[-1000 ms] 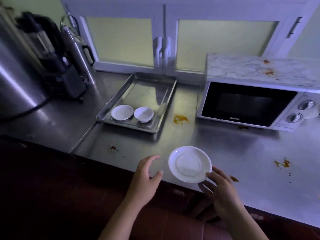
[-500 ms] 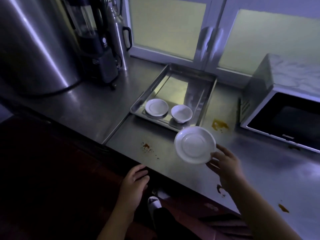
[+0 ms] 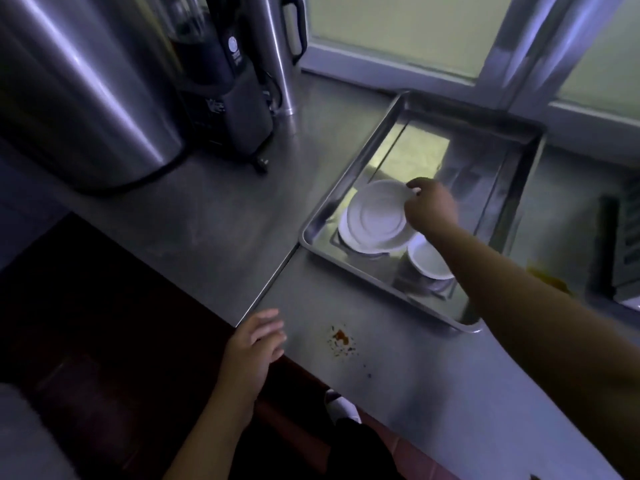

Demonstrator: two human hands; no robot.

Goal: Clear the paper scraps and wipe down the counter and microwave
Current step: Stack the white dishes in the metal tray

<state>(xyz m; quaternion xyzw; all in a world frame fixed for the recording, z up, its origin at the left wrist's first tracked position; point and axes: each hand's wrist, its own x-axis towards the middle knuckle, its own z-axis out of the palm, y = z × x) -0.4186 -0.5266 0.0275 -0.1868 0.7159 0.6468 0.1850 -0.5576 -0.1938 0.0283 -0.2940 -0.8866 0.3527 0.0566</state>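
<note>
My right hand (image 3: 431,206) reaches into the metal tray (image 3: 349,174) and pinches the rim of a white saucer (image 3: 375,214), which lies on top of another white saucer (image 3: 346,235). A small white bowl (image 3: 427,259) sits beside them in the tray, partly behind my forearm. My left hand (image 3: 254,341) hovers with relaxed fingers at the front edge of the steel counter (image 3: 398,368) and holds nothing. An orange-brown stain (image 3: 341,337) marks the counter near that hand. The microwave's side (image 3: 623,244) shows at the right edge.
A large steel urn (image 3: 76,88), a dark blender (image 3: 221,81) and a steel kettle (image 3: 280,46) stand at the back left. Another orange spill (image 3: 550,277) lies between tray and microwave. Windows run behind the counter.
My right hand carried the saucer from the counter's front edge into the tray and set it on the saucer there. My left hand drew back to the counter edge. The view swung left.
</note>
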